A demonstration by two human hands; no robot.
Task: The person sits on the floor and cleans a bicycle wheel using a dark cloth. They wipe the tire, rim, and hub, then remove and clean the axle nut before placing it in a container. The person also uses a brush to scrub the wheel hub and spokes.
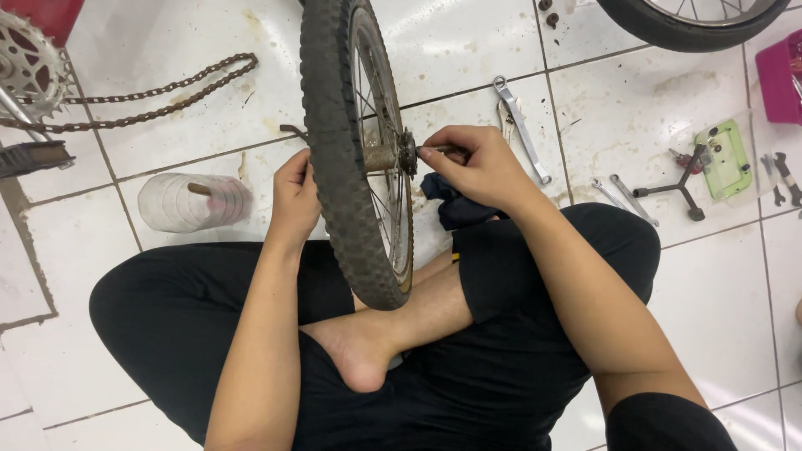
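Dusty black knobbly bicycle wheel stands upright on its tyre between the crossed legs of a seated person, its rim edge-on to the camera and its lower tread resting against a bare foot. Around it on the white tiled floor lie a rusty brown chain leading to a toothed chainring at the left, a clear plastic container on its side, a long silver spanner, two smaller spanners, a black three-way wrench and a green case. A dark cloth lies just behind the wheel. The tyre hides most of the hub's left side. The left hand presses flat against the tyre's left wall, fingers wrapped behind it. The right hand pinches narrowly on the small axle end jutting from the rusty hub sprocket, right of the spokes.
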